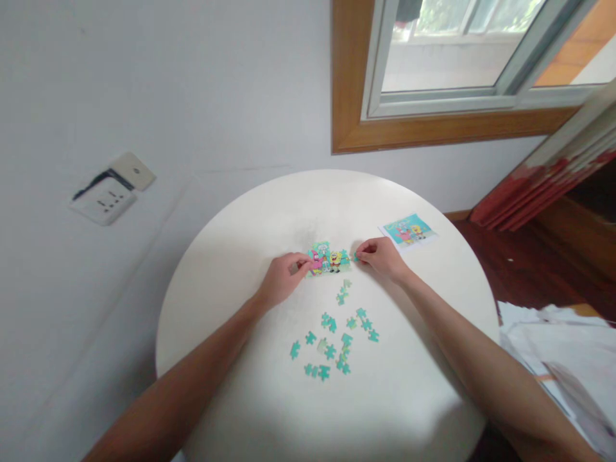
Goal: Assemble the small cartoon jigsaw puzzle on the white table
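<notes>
A partly joined jigsaw puzzle (330, 262) with cartoon figures lies flat near the middle of the round white table (231, 256). At its left edge rests my left hand (285, 274), thumb and fingertips closed against the pink figure's side. On the other side, my right hand (381, 256) pinches a small green jigsaw piece (357, 257) just off the puzzle's right edge. Several loose green pieces (330, 351) are scattered on the tabletop nearer to me, and a short group of pieces (342, 292) sits just below the puzzle.
A printed reference picture (409, 231) lies beyond my right hand. The table's far edge stands near a white wall with a socket (106, 200) and a wood-framed window (353, 131). Papers (558, 359) are piled to the right, below a red and white curtain (539, 186).
</notes>
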Motion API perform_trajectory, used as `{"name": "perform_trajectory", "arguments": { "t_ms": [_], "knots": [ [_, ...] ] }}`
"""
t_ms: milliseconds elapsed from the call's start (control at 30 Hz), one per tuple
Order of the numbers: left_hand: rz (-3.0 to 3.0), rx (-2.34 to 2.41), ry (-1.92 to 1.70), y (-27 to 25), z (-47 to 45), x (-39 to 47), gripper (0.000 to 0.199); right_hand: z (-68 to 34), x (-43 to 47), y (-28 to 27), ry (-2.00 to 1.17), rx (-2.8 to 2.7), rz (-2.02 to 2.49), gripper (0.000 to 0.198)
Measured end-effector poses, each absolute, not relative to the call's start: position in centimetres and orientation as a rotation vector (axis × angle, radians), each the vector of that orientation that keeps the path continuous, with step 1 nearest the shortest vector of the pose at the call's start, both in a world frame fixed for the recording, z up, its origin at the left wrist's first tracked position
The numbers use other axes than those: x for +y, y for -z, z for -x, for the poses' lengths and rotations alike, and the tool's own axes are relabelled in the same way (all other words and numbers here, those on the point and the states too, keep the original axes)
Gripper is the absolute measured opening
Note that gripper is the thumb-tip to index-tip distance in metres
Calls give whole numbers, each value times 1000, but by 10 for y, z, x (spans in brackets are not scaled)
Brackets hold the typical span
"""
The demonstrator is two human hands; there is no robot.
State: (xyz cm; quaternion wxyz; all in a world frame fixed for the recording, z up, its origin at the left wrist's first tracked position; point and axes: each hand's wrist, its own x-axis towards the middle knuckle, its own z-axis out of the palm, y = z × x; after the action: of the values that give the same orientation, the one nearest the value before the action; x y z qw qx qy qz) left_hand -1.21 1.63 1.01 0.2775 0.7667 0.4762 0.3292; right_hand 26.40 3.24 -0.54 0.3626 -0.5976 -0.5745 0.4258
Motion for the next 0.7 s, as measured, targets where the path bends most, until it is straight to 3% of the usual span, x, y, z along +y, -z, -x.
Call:
{"name": "perform_trajectory", "arguments": {
  "t_ms": [700],
  "knots": [
    [-2041, 1275, -872, -8, 12, 17, 24, -248, 31, 4, -717, -1722, 1821, 10]
  ]
}}
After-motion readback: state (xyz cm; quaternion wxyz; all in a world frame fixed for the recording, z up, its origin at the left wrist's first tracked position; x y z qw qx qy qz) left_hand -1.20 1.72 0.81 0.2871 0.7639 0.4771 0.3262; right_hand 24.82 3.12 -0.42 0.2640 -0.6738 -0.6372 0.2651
